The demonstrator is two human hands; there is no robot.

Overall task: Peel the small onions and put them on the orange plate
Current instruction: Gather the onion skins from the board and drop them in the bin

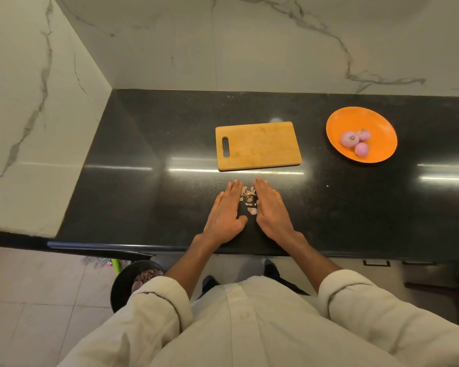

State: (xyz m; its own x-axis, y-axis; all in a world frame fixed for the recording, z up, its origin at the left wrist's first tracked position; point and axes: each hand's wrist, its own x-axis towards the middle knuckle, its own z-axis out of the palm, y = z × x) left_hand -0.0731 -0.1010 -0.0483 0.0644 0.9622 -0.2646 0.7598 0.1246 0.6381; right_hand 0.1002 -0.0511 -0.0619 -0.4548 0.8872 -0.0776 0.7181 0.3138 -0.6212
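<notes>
Three peeled pink onions (pixel 354 143) lie together on the orange plate (pixel 337 123) at the right of the black counter. A small heap of onion peels (pixel 249 198) lies on the counter in front of the wooden cutting board (pixel 257 145). My left hand (pixel 227 211) lies flat on the counter just left of the peels, fingers straight. My right hand (pixel 272 207) lies flat just right of them, fingers straight. The two hands flank the heap and hold nothing.
A marble wall rises behind and to the left of the black counter (pixel 143 181). On the floor below the counter's front edge stands a dark bin (pixel 125 282) with peels inside. The cutting board is bare.
</notes>
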